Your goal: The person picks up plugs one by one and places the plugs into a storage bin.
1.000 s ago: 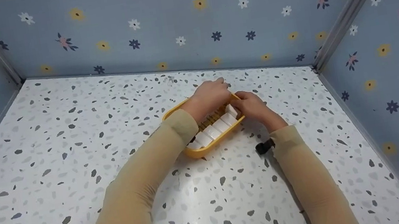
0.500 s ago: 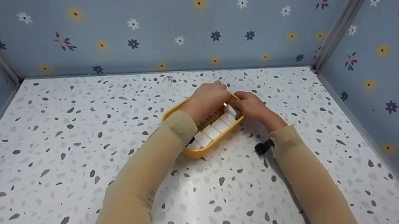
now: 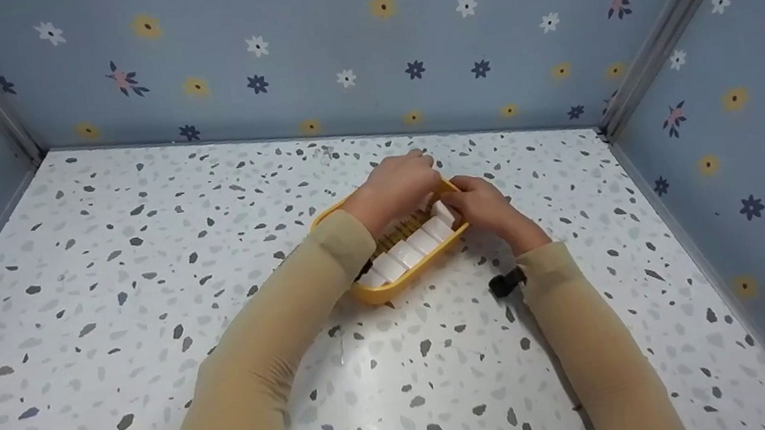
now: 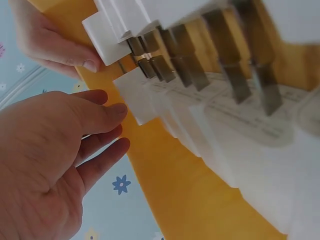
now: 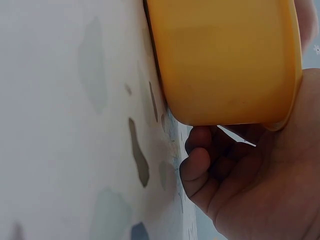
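A yellow plastic container (image 3: 394,291) holds white plug adapters (image 3: 407,249) in two rows, their flat metal prongs (image 4: 225,50) facing inward. My left hand (image 3: 397,186) reaches across it at the far right corner. In the left wrist view, the thumb of my left hand (image 4: 45,150) lies right at the end adapter (image 4: 137,95); the other fingers are relaxed around the wall's edge. At the container's right end, my right hand (image 3: 484,207) grips the wall, with several fingers curled outside it in the right wrist view. My left forearm hides part of the container.
The container stands on a white speckled tabletop (image 3: 140,319). Blue flowered panels (image 3: 295,38) enclose the back and both sides. A black strap end (image 3: 506,282) sticks out at my right cuff.
Both hands stay at the same end of the container. A small white piece beside my left fingers shifts slightly; the container and the adapter row look unmoved.
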`<state>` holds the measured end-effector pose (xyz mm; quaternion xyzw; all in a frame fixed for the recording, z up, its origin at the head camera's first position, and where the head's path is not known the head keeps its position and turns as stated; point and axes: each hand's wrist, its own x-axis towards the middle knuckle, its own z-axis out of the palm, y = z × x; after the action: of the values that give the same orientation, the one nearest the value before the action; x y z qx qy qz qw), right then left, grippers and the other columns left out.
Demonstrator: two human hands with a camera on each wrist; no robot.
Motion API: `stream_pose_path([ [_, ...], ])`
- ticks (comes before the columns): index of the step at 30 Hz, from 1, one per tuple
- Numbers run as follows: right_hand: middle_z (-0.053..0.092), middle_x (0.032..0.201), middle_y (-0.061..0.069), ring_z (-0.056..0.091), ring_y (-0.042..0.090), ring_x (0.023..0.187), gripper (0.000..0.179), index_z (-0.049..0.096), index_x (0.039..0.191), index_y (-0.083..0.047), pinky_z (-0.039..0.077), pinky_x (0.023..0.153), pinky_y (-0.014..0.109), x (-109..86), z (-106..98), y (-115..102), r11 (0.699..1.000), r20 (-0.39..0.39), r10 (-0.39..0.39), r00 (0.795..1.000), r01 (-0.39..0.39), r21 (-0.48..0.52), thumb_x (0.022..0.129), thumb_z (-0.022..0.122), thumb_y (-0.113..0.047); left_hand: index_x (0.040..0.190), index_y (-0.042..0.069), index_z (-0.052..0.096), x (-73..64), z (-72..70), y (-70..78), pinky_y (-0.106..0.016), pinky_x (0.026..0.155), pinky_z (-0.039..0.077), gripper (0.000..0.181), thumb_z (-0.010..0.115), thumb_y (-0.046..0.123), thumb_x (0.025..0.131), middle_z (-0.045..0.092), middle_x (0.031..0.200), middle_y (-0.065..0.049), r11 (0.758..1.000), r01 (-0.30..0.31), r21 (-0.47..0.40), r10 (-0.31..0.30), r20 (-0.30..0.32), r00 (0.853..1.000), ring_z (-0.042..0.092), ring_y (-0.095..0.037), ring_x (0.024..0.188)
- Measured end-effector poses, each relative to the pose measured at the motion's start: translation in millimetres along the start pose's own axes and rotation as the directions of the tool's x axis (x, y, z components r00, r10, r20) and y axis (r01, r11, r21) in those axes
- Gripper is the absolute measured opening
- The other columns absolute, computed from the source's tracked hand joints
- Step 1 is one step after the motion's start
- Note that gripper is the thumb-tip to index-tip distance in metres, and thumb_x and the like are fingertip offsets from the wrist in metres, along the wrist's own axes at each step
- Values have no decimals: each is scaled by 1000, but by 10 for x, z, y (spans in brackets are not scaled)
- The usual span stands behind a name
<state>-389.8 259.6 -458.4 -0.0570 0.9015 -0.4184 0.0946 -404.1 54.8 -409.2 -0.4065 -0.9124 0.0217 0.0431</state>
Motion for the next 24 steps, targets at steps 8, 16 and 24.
stream_pose_path([
  [8,65,102,12,65,25,89,37,67,137,-5,54,79,37,10,2,-8,1000,7,16,1000,-16,19,116,53,-31,134,11,78,-72,-262,-20,-47,104,56,30,70,1,107,72,126,-12,995,47,-89,-42,52,998,66,-32,118],
  [16,64,92,11,65,27,83,33,68,130,-6,55,76,38,18,-12,-9,1000,3,26,1000,-26,15,115,52,-31,144,12,74,-263,-561,-62,-44,111,54,34,64,9,111,72,142,-8,956,134,-260,-125,51,991,65,-29,132],
  [24,62,97,10,61,25,89,34,67,129,-5,50,78,36,14,12,-35,999,3,41,999,-41,8,114,54,-32,141,9,75,-649,-508,-366,-49,110,54,32,67,17,111,73,140,-10,928,157,-338,-164,6,986,67,-31,128],
])
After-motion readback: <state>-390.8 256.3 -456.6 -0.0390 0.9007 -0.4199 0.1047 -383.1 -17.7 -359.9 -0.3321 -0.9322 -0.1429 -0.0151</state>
